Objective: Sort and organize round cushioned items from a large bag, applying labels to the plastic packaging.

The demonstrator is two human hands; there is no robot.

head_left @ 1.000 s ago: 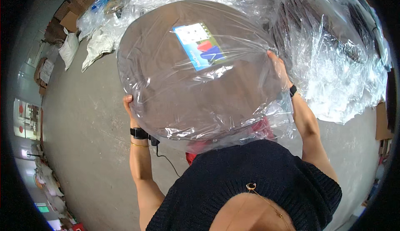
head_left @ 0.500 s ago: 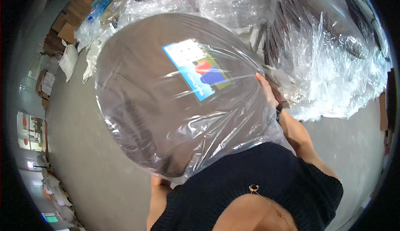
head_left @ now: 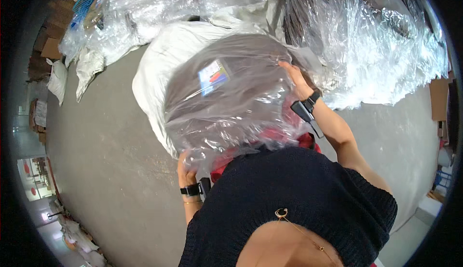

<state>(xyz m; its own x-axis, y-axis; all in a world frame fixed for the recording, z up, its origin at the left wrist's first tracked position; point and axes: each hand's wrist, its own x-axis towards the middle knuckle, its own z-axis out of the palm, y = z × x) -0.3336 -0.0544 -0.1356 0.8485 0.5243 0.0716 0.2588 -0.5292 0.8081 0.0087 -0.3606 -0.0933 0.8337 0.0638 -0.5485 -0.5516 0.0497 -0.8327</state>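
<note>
A large rounded brown cushion (head_left: pixel 241 84) in a clear plastic bag is in front of my body, with a small picture card on its upper face. My left hand (head_left: pixel 187 168) grips the bag's near left edge, its fingers partly hidden by plastic. On the far right side my right hand (head_left: pixel 298 81) is closed on the bag's edge, thumb on top. Behind and under the cushion lies a big white woven sack (head_left: pixel 152 76). Some red cloth (head_left: pixel 222 163) shows between the bag and my dark top.
Plastic-wrapped goods are heaped along the far side, with shiny wrapped dark pieces (head_left: pixel 386 45) at the right. A small white sack (head_left: pixel 58 81) stands at the far left near cardboard boxes (head_left: pixel 51 48). Grey floor (head_left: pixel 106 137) stretches on the left.
The cushion has gone lower and tilted away from me, so its face looks shorter. Both hands still grip it. The white sack behind it has come into view.
</note>
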